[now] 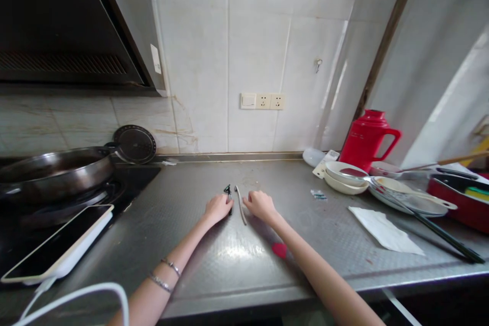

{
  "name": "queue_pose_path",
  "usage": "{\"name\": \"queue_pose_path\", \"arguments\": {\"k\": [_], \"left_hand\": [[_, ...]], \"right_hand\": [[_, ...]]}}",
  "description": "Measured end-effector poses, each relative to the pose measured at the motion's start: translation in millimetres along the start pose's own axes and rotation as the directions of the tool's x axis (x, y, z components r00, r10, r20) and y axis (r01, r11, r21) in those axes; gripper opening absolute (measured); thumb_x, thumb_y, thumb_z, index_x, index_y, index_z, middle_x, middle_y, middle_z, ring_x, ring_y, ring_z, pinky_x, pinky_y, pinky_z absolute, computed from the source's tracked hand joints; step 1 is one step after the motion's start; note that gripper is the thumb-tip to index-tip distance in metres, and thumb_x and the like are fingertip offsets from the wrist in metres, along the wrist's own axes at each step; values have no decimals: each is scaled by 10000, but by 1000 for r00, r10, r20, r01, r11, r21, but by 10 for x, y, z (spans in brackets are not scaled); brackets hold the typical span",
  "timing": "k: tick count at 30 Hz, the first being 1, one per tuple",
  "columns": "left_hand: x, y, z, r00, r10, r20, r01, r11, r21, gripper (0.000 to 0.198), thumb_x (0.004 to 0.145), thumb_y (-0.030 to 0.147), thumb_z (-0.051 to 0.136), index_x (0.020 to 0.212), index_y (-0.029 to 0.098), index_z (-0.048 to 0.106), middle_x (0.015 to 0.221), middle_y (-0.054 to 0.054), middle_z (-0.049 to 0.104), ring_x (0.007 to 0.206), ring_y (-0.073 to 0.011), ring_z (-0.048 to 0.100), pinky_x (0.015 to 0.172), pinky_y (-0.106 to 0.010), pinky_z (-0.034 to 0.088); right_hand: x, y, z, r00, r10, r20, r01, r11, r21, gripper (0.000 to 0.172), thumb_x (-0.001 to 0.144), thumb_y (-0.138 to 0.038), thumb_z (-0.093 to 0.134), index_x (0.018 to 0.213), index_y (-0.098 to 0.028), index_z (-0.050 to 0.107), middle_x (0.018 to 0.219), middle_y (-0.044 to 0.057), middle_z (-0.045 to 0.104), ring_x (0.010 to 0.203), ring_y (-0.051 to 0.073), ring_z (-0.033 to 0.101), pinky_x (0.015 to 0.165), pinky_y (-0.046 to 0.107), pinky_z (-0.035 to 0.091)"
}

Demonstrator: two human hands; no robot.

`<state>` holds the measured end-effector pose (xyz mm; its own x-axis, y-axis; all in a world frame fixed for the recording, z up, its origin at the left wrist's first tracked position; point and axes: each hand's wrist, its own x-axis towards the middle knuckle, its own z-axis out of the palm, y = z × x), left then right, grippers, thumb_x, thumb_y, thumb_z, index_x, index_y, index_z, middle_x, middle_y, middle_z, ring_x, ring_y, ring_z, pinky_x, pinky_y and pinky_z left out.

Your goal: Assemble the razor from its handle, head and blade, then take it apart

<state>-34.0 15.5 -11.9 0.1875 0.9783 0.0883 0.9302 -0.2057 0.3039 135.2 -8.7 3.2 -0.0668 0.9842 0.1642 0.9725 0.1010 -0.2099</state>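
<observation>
My left hand (219,208) is closed around a small dark, thin thing with a green-black looped end (227,189), whose exact kind I cannot make out. A thin pale cord-like strip (241,206) with a dark tip lies on the metal counter (206,275) between my two hands. My right hand (262,204) is curled closed just right of that strip, its thumb side close to it. Whether its fingers hold anything is hidden. Below my right forearm, a small red piece (279,250) shows on the counter, partly covered by the arm.
At left, a steel pan (57,175) sits on the stove, with a phone (61,244) on a white block in front. To the right are a red thermos jug (367,140), stacked bowls (346,186), a plate with utensils, a red pot (458,204) and a white tissue (384,232).
</observation>
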Motion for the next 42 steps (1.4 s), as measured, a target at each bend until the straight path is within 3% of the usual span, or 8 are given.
{"name": "queue_pose_path", "arguments": {"k": [3,8,12,17,22,31,36,42], "left_hand": [[20,-58,-35,999,-5,-46,3,999,-33,363,848,417,376,767,181,639,834,-84,681,789,-199,618,614,-251,380],[100,-239,-99,988,-26,-154,20,999,-38,322,846,368,379,743,175,614,808,-78,667,746,-183,599,599,-247,361],[181,-361,-82,977,-16,-213,2,998,-63,294,839,332,404,724,156,610,815,-86,646,778,-175,582,662,-246,380],[234,-430,-26,974,12,-227,-30,997,-73,265,832,297,419,733,149,615,802,-84,628,778,-172,570,709,-251,394],[251,-474,5,969,36,-243,-56,996,-76,256,827,285,421,723,150,612,778,-75,617,763,-169,564,706,-250,394],[245,-469,14,969,36,-246,-57,995,-79,235,818,257,435,713,152,618,762,-65,612,750,-160,556,700,-249,393],[227,-447,7,967,37,-252,-63,994,-94,231,818,249,435,712,151,615,774,-66,614,760,-160,554,712,-250,392],[198,-448,-12,963,5,-271,-38,993,-115,213,815,215,437,741,141,622,816,-76,618,806,-167,547,751,-256,393]], "right_hand": [[22,488,-141,992,-8,-129,21,995,99,300,831,-388,431,884,-177,637,903,86,667,834,188,609,707,258,427],[29,1676,-321,952,-36,-304,88,983,160,310,774,-341,530,987,-133,618,993,103,643,948,207,572,853,306,400],[-62,2433,-387,962,63,-265,-28,991,133,400,747,-385,561,1043,-122,618,1071,127,630,1018,234,561,909,335,374],[-223,2807,-369,966,206,-156,-193,977,94,563,695,-475,597,1134,-122,586,1114,129,625,1056,268,549,917,343,373],[-226,2900,-258,965,210,-156,-202,977,65,676,676,-534,595,1183,-89,552,1110,135,623,1082,284,513,925,337,367],[-178,2895,-187,958,199,-206,-171,974,147,588,710,-479,580,1181,-128,540,1108,123,610,1064,274,499,910,357,364],[-34,2393,-95,949,91,-301,-53,990,134,525,730,-471,567,1137,-139,554,1126,126,596,1074,270,486,927,375,337],[192,1327,87,942,-144,-302,200,966,164,557,730,-491,591,1167,-151,535,1077,115,598,1021,255,488,873,355,363]]}}
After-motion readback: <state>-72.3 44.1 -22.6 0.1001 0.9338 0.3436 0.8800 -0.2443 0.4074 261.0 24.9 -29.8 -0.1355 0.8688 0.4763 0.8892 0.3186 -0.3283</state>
